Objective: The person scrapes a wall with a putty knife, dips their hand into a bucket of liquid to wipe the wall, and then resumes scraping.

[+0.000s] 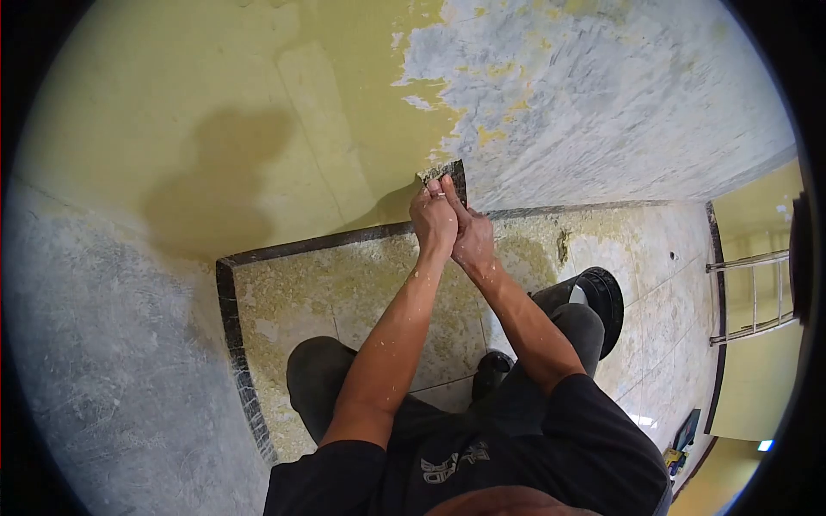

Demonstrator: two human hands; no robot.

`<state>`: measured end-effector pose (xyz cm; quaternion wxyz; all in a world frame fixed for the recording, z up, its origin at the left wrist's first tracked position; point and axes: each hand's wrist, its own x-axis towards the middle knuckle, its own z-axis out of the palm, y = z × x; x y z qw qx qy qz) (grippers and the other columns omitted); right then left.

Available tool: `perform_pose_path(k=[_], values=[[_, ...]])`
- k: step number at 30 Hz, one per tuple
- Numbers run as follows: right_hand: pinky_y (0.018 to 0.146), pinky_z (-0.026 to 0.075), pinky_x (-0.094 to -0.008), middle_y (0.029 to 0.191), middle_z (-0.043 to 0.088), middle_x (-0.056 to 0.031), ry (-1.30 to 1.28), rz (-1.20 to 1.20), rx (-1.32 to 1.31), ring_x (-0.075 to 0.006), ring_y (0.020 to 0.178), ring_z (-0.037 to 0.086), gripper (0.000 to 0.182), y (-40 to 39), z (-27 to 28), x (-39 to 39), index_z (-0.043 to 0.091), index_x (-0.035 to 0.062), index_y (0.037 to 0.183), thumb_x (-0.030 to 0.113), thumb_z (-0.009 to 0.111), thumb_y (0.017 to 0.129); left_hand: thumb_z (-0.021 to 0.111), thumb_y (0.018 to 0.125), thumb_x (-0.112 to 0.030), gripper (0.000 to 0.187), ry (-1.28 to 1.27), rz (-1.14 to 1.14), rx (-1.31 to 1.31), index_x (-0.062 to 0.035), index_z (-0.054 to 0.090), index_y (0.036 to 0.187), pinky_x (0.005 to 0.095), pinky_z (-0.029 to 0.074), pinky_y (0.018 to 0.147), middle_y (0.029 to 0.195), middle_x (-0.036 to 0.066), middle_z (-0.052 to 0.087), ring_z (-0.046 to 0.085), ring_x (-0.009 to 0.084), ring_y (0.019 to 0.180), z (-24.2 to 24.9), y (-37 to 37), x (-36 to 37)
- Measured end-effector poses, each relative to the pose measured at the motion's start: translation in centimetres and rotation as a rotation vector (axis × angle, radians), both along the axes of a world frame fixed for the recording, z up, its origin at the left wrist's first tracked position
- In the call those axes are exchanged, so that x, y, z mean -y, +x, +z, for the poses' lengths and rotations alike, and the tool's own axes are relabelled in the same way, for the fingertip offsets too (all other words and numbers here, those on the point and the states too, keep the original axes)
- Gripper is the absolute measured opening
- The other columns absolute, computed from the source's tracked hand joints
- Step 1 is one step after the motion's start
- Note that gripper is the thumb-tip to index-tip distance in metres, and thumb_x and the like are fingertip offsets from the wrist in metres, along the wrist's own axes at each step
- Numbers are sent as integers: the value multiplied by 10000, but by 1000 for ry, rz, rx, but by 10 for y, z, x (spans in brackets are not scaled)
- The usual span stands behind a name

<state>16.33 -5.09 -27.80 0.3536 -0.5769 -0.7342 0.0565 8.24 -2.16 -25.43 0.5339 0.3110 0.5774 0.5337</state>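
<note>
Both hands in tight, left hand (434,222) against right hand (475,236), fingers clamped on the scraper (460,182), which sits on the wall (594,112) just above the skirting (318,243), at the paint's (361,112) ragged edge. Too steep an angle could gouge that surface! A slip might drive knuckles into the skirting, and flakes (379,279) underfoot could cost balance near the bucket (612,301).
</note>
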Motion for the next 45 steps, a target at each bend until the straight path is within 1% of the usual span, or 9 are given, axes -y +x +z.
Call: perform_pose_path(k=[4,9,26,29,33,38,40,43,45], values=[[600,517,-447,761,635,-233,35,8,-62,-399,611,611,707,1,-15,4,325,255,1467,204,604,820,422,989,-278,422,77,-29,-234,82,599,858,420,440,674,798,207,632,589,292,728,-19,4,0],[599,520,-429,963,665,-210,17,-1,13,-404,620,609,638,-8,27,-6,365,237,1452,165,560,849,401,989,-337,473,36,-41,-46,78,615,913,446,453,673,742,243,629,633,342,762,16,-11,-8],[686,535,-442,977,669,-176,89,2,-101,-411,650,616,654,-25,52,-1,346,279,1457,206,578,850,439,983,-337,457,68,42,-243,73,618,886,455,454,672,829,264,646,613,395,729,43,-17,-7],[661,525,-454,913,672,-187,43,-26,-30,-410,624,606,663,-35,104,-11,337,279,1460,198,581,849,430,993,-323,446,160,-34,135,68,600,862,408,474,653,745,196,636,625,305,708,93,-36,-14],[614,502,-470,808,655,-226,179,39,-102,-410,615,603,661,-31,69,-4,340,262,1461,195,584,850,429,997,-287,409,97,-10,5,62,601,873,395,471,651,723,159,624,629,262,721,101,-31,10],[574,483,-462,698,622,-256,-158,-89,-211,-415,631,618,772,-20,78,14,101,111,1510,259,554,903,470,992,-310,410,77,-23,3,59,607,877,351,446,662,740,111,625,566,184,713,60,-28,1],[555,479,-433,666,625,-215,-48,-61,-305,-362,585,626,835,-17,94,12,9,43,1497,270,564,916,493,983,-353,441,270,-84,73,57,607,868,343,427,655,725,94,602,518,172,689,63,-37,-7],[493,458,-354,655,598,-107,-368,92,-678,-176,520,561,766,-13,110,16,109,24,1491,244,583,930,511,971,-391,467,326,-111,-34,33,561,782,337,416,632,681,64,560,503,154,667,67,-37,-5],[482,453,-334,658,587,-88,-496,190,-863,-161,510,555,684,-15,114,17,181,15,1458,253,565,944,520,962,-414,486,329,-83,-47,28,539,761,338,417,594,647,80,545,506,157,641,70,-38,2]])
